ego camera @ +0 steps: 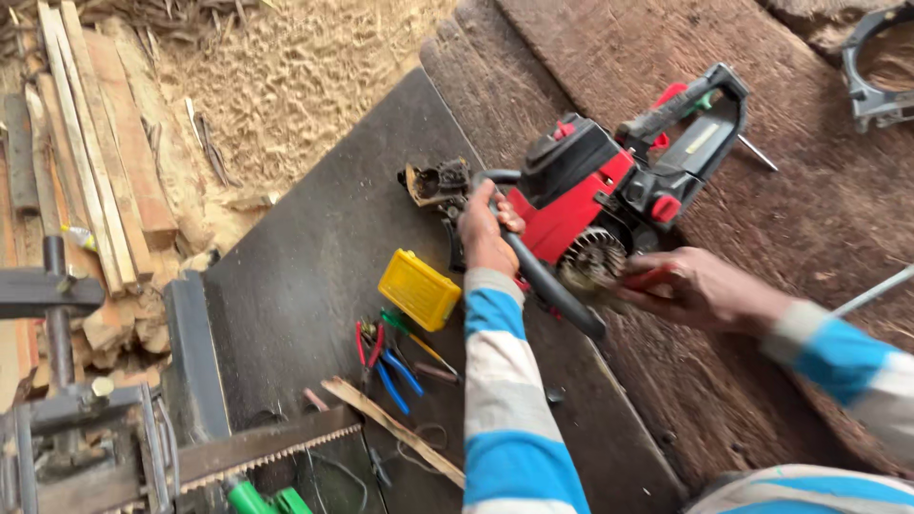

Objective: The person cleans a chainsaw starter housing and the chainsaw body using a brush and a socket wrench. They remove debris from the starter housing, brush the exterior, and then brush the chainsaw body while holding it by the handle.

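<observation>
A red and black chainsaw body (609,186), stripped of its bar, lies on a dark, worn wooden surface (314,257), its long axis running from the exposed clutch end at lower left up to the black rear handle at upper right. The left hand (487,228) is closed around the curved black front handle bar (543,276), which crosses the near side of the body, and steadies the machine. The right hand (690,290) sits just beside the round finned metal flywheel (590,262) on the near flank; its grip is curled around a small red-handled tool (647,279), whose tip is too blurred to identify. The flywheel thus lies between the two hands, the right being nearer. Left of the left forearm rest a yellow rectangular plastic box (419,288), red-handled and blue-handled pliers (381,362), and a toothed saw bar (257,447).
</observation>
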